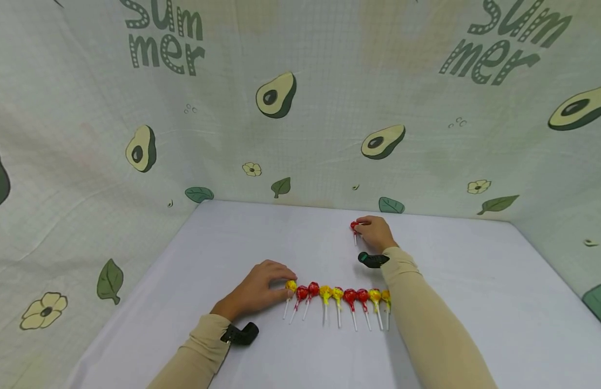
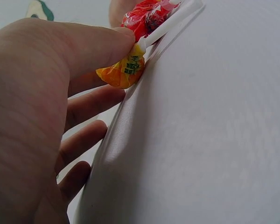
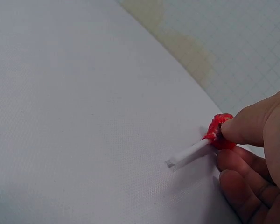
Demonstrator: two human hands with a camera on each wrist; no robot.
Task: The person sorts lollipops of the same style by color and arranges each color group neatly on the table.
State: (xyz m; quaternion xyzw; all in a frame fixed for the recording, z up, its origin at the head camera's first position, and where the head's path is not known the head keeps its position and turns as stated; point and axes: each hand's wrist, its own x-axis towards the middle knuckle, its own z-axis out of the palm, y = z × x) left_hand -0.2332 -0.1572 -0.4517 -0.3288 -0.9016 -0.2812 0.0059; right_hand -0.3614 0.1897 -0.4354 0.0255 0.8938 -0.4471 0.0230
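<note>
My left hand (image 1: 255,292) pinches the yellow lollipop (image 1: 291,286) ending the row on the table (image 1: 475,302); my right hand (image 1: 375,232) pinches a red lollipop (image 1: 353,226) farther back, apart from the row

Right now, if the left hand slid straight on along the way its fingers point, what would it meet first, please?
The left hand points along the lollipop row. It already touches the yellow lollipop; next would probably come the red lollipop beside it.
</note>
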